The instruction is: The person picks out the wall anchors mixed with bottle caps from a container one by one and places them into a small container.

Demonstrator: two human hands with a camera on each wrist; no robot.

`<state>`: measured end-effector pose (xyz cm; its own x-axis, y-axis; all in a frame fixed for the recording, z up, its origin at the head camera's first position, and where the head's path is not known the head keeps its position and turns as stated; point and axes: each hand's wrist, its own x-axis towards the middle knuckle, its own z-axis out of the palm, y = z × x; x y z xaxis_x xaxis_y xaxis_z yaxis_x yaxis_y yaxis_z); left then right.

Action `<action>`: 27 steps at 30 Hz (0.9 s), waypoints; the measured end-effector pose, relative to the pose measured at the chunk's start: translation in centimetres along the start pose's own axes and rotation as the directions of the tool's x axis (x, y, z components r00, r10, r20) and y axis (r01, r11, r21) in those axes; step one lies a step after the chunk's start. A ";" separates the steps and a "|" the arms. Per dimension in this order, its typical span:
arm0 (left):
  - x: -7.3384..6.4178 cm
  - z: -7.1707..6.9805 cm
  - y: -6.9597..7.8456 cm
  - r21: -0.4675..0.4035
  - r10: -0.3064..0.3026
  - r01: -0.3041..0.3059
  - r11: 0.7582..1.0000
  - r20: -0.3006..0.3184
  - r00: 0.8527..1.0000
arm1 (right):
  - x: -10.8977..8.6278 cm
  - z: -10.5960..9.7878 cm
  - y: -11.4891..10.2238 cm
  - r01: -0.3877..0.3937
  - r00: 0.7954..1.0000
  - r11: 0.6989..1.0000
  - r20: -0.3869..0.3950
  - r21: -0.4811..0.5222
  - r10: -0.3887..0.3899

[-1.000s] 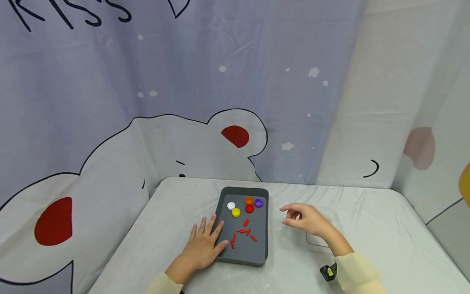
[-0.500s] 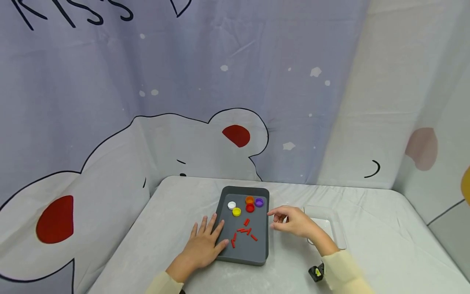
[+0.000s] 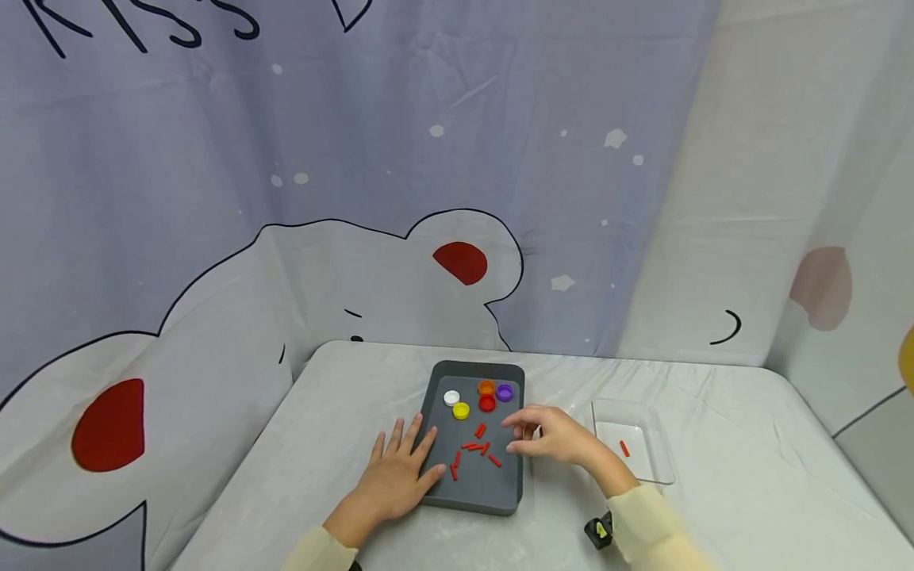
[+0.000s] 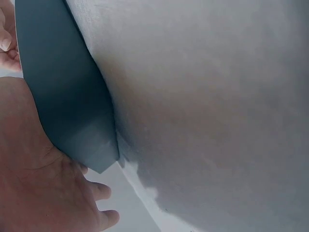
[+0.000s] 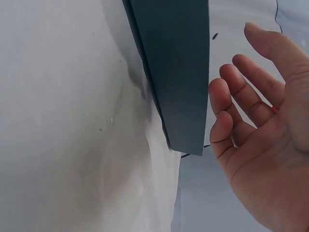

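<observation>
A dark grey tray [image 3: 485, 498] lies on the table with several short red sticks [image 3: 480, 431] scattered in its middle. My left hand [image 3: 391, 480], fingers spread, rests on the tray's left rim. Over the right rim hovers my right hand [image 3: 555, 436], thumb and fingers apart and loosely bent with nothing between them. In the right wrist view the same hand [image 5: 270, 125] is beside the tray's outer wall [image 5: 178, 72]. To its right stands a clear plastic box [image 3: 660, 444] with one red stick [image 3: 624, 449] inside.
At the tray's far end sit small round cups: white [image 3: 451, 398], yellow [image 3: 461, 411], orange [image 3: 486, 388], red [image 3: 487, 404] and purple [image 3: 505, 392]. A white cloth [image 3: 371, 373] covers the table. A printed curtain [image 3: 357, 143] hangs behind it.
My right hand has moved left from the clear box to above the tray's right edge. The box, with its red stick, is now uncovered. My left hand has stayed on the tray.
</observation>
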<state>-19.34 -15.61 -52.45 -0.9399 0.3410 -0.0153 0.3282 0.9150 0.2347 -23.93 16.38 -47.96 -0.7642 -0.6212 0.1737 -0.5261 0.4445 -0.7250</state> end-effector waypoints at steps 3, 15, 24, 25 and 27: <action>0.0 0.0 0.0 0.005 -0.005 0.005 1.000 0.009 1.000 | 0.2 0.3 -0.1 0.003 1.000 1.000 0.015 -0.005 -0.003; 0.0 0.1 0.1 0.001 -0.007 0.007 1.000 -0.013 1.000 | 0.9 0.9 -0.2 -0.041 0.998 0.997 0.053 -0.062 0.044; 0.0 0.1 0.1 0.001 -0.008 0.008 1.000 -0.013 1.000 | 1.4 1.3 -0.1 -0.087 0.990 0.995 0.103 -0.052 0.093; 0.0 0.1 0.1 0.001 -0.007 0.007 1.000 -0.013 1.000 | 1.5 1.4 -0.1 -0.086 0.990 0.994 0.110 -0.061 0.092; -0.1 0.0 0.1 0.003 -0.007 0.007 1.000 -0.014 1.000 | 1.6 1.6 0.0 -0.077 0.988 0.994 0.126 -0.082 0.087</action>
<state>-19.25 -15.54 -52.43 -0.9435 0.3314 -0.0030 0.3217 0.9181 0.2316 -24.56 14.34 -48.80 -0.7540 -0.6564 0.0247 -0.4945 0.5426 -0.6790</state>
